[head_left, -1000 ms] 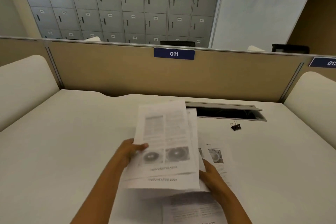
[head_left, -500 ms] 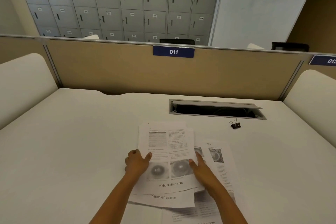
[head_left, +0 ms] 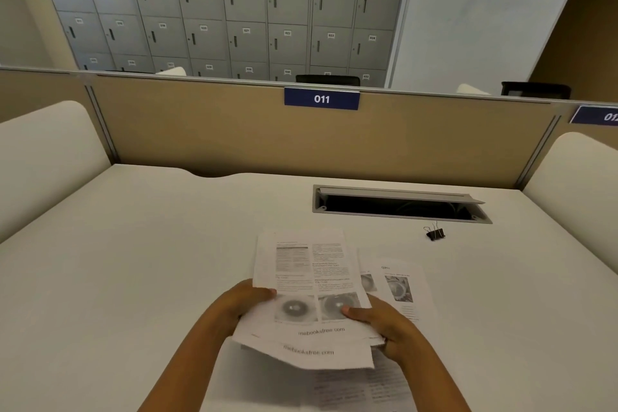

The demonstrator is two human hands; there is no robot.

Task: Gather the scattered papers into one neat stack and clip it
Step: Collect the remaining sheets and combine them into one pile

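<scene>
Left hand (head_left: 244, 303) and right hand (head_left: 384, 324), flat 0.5 s ago, now grip the papers (head_left: 307, 278), thumbs on top, fingers beneath.

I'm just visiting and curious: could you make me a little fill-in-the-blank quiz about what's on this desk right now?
1. The left hand and right hand grip the bundle of papers, while the black binder clip is touched by ____ hand.
2. The black binder clip lies on the desk to the ____ of the bundle of papers.
3. The blue sign straight ahead reads ____.

Missing words: neither; right; 011.
</scene>
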